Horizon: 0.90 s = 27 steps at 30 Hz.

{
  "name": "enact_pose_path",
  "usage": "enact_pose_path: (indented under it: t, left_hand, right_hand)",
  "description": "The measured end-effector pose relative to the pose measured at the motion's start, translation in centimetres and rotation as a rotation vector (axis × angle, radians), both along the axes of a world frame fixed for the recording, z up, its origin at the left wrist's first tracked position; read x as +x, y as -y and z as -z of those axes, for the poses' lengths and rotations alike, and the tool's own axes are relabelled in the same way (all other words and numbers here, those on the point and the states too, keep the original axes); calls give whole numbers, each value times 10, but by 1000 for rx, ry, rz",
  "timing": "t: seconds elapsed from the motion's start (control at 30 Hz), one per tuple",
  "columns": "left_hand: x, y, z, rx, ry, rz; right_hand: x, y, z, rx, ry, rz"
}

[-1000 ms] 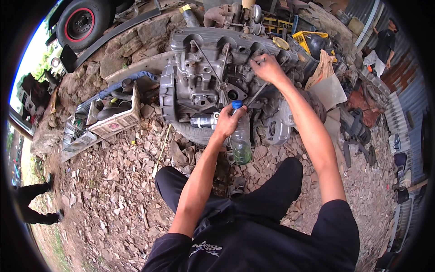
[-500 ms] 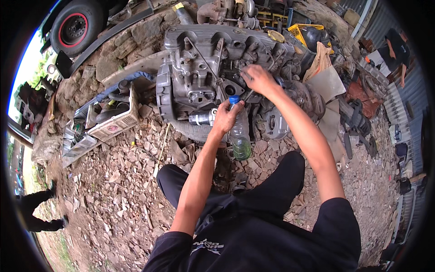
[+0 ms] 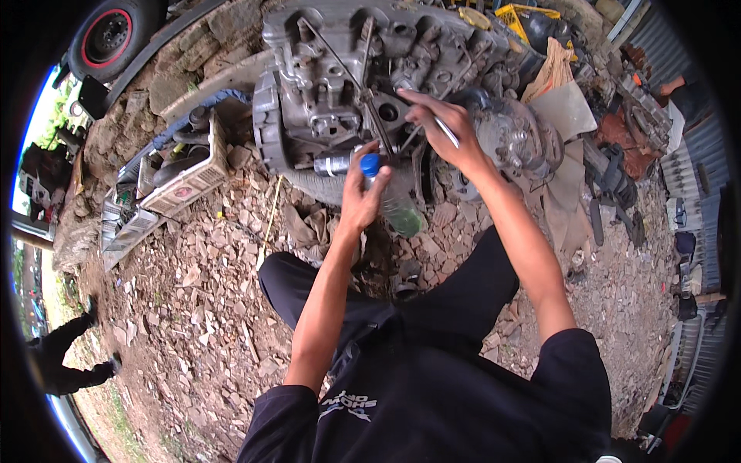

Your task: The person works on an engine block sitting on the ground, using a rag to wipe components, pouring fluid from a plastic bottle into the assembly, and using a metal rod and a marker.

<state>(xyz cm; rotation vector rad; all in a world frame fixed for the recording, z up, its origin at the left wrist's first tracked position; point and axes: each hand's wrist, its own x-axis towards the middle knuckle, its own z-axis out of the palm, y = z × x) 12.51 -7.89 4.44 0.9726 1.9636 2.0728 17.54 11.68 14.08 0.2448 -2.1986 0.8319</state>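
Note:
My left hand (image 3: 360, 194) is wrapped round a clear plastic bottle (image 3: 403, 210) with a blue cap and some greenish liquid in it. The bottle is tilted, its capped end toward the engine. Over the engine's near side, my right hand (image 3: 448, 130) grips a slim silver tool (image 3: 446, 133); its kind is hard to make out, and part is hidden by the fingers. The index finger points toward the engine block (image 3: 328, 89), near a round opening (image 3: 388, 113). A dark cylindrical part (image 3: 332, 165) sits low on the engine, left of the bottle.
A white crate (image 3: 185, 174) with parts stands at the left, below a stone wall. A yellow crate (image 3: 519, 21) and cardboard (image 3: 562, 117) lie at the right. Broken stones (image 3: 208, 309) cover the ground. Another person's legs (image 3: 73, 351) show at far left, a tyre (image 3: 108, 38) at top left.
My right hand has shifted right and slightly down in view, now showing the silver tool's shaft. The bottle and left hand are a little to the left. The whole view has tipped, so the engine appears higher.

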Motion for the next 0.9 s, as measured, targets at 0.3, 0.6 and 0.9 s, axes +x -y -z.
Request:
enact_pose_path:
  t: [0.3,0.6,0.9]
  left_hand:
    - [53,52,140,-78,398,-414]
    - [76,30,220,-531,281,-131]
    - [65,69,205,-415,506,-464]
  right_hand:
    - [101,57,205,-312,283,143]
    - [111,82,331,-272,765,30]
    - [112,93,328,-303,639,53]
